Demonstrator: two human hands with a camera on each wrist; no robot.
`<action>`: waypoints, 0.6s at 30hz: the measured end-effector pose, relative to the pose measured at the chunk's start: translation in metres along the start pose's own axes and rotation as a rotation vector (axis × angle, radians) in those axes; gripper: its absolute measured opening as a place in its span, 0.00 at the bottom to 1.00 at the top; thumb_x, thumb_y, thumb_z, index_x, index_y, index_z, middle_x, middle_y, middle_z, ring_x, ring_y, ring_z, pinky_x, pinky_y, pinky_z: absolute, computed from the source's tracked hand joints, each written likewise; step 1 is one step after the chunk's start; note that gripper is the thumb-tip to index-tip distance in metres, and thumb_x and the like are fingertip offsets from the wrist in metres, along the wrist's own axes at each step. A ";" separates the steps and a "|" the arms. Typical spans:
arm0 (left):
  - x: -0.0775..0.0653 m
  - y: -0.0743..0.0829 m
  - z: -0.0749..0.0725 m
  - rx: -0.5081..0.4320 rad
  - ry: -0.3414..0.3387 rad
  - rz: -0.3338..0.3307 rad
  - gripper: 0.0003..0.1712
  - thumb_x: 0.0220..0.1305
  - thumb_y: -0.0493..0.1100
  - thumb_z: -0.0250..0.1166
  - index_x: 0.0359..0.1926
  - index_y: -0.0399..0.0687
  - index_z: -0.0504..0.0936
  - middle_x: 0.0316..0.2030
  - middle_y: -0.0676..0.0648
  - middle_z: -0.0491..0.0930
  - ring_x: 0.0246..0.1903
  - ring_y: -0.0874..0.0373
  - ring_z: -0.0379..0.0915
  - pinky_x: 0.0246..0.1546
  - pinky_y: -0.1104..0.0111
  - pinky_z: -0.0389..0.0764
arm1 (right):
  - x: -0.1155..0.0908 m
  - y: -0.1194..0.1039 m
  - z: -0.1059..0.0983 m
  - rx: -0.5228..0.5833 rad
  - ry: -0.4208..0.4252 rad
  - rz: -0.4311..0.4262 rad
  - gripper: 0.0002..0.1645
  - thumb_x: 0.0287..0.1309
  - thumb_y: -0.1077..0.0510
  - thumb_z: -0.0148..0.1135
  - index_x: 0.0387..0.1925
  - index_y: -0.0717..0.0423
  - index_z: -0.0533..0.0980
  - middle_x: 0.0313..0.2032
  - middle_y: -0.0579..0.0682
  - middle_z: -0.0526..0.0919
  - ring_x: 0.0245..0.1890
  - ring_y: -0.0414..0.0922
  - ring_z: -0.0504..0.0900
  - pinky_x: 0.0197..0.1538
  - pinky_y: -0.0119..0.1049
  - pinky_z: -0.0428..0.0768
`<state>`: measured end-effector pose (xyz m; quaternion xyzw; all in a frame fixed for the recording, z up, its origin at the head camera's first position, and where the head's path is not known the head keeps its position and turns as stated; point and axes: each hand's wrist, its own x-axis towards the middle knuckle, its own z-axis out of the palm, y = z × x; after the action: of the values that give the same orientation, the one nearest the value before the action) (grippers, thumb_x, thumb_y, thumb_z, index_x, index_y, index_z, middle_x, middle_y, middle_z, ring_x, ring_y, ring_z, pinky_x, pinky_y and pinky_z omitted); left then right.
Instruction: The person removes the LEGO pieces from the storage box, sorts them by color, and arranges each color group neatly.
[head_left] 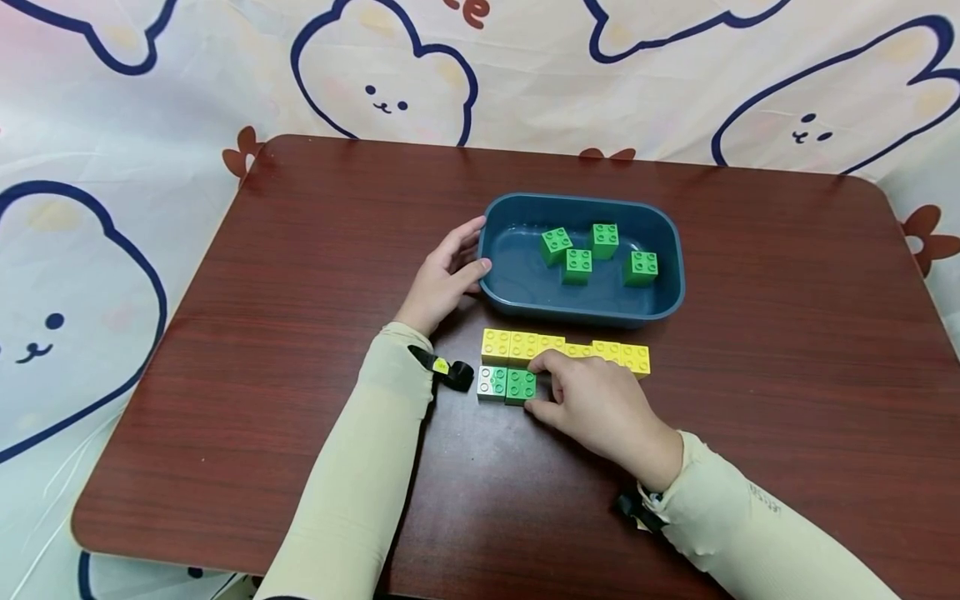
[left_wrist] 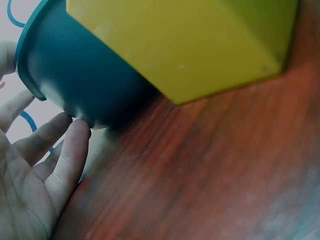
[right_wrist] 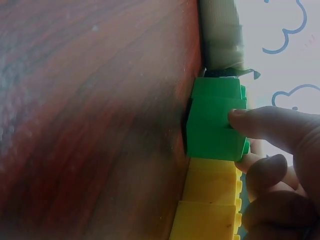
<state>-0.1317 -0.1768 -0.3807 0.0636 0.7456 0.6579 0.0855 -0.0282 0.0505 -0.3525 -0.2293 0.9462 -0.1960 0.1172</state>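
My right hand pinches a green toy brick between thumb and fingers at its right end. Against that brick's left side stands another green brick, pale with glare on top. Both sit close along the front of a row of yellow bricks. In the right wrist view, the thumb lies on the side of the green brick, with the yellow bricks beyond it. My left hand rests with loosely extended fingers against the left end of a blue tub; its fingertips touch the tub's wall in the left wrist view.
Several green bricks lie apart inside the tub, behind the yellow row. Everything stands on a dark reddish-brown wooden table. A patterned cloth hangs behind it. Yellow brick faces loom close in the left wrist view.
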 end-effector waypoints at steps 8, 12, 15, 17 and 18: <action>0.000 0.002 0.000 0.001 0.002 -0.005 0.34 0.72 0.39 0.60 0.76 0.55 0.63 0.69 0.43 0.69 0.64 0.51 0.70 0.48 0.56 0.82 | 0.000 0.000 0.000 -0.011 0.008 -0.004 0.20 0.55 0.46 0.73 0.48 0.48 0.81 0.18 0.35 0.70 0.17 0.35 0.68 0.19 0.33 0.67; 0.000 0.003 0.001 0.001 0.001 -0.004 0.34 0.72 0.39 0.59 0.76 0.54 0.63 0.69 0.43 0.69 0.64 0.51 0.70 0.49 0.55 0.82 | -0.001 -0.001 0.000 -0.009 0.006 0.001 0.21 0.55 0.46 0.73 0.48 0.48 0.81 0.18 0.35 0.70 0.17 0.35 0.68 0.19 0.33 0.67; 0.000 0.003 0.001 0.003 0.000 -0.007 0.34 0.72 0.39 0.59 0.76 0.55 0.63 0.69 0.43 0.68 0.64 0.51 0.70 0.49 0.55 0.82 | -0.001 -0.001 0.001 -0.013 0.006 0.004 0.21 0.55 0.46 0.73 0.48 0.48 0.81 0.18 0.35 0.70 0.17 0.35 0.68 0.19 0.33 0.67; -0.001 0.003 0.001 0.005 0.001 -0.007 0.34 0.72 0.39 0.59 0.76 0.54 0.63 0.69 0.43 0.68 0.64 0.51 0.70 0.49 0.54 0.82 | -0.001 -0.001 0.001 -0.017 0.009 0.003 0.21 0.55 0.45 0.74 0.48 0.48 0.81 0.18 0.35 0.70 0.16 0.35 0.68 0.19 0.33 0.67; -0.001 0.003 0.001 0.005 0.002 -0.007 0.34 0.72 0.39 0.59 0.76 0.54 0.63 0.69 0.43 0.68 0.64 0.51 0.70 0.49 0.54 0.82 | -0.001 0.000 0.001 -0.018 0.010 0.002 0.21 0.55 0.45 0.74 0.48 0.48 0.81 0.18 0.35 0.70 0.16 0.35 0.67 0.19 0.33 0.67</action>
<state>-0.1309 -0.1758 -0.3778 0.0609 0.7474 0.6558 0.0870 -0.0271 0.0500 -0.3534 -0.2284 0.9488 -0.1884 0.1104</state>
